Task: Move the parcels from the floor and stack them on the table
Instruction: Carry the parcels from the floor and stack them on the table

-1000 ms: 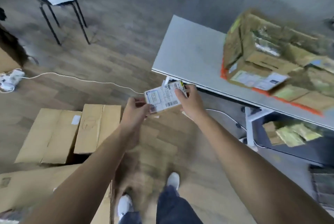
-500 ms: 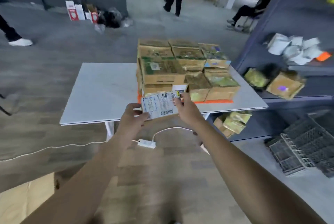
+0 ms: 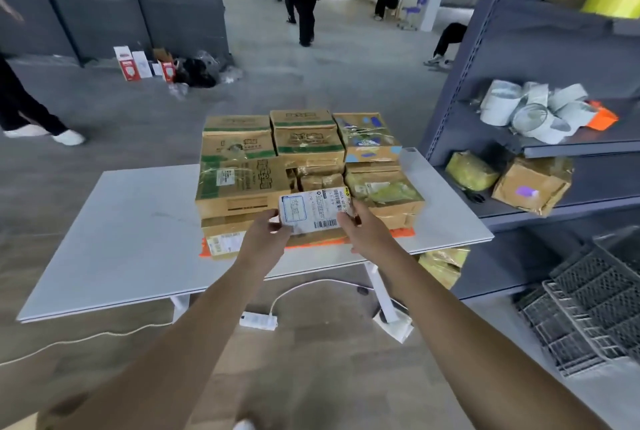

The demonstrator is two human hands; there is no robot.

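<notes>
— What has changed since half a second ago?

— You have come closer to the table (image 3: 114, 228). The stack of parcels (image 3: 277, 169) now looks bigger and sits more in the middle of the view, and the small parcel (image 3: 313, 209) in your hands is now in front of the stack, not below its front edge.

— How do I hold it?

— With both hands. Your left hand (image 3: 263, 233) grips the left end of the small parcel, thumb on top. Your right hand (image 3: 363, 230) grips the right end, fingers closed around the edge. The white shipping label with the barcode faces up to you.

— Where is the parcel exactly?

— It is above the near edge of the table, just in front of the lower boxes of the stack. I cannot tell if it touches them or not.

— And the stack?

— It stands on the right half of the table, several brown cartons in layers, on something orange. The left half of the table is bare. Under the table a white power strip (image 3: 259, 321) lies on the floor, with its cable. On your right there is a grey shelf (image 3: 540, 218) with more packages.
</notes>
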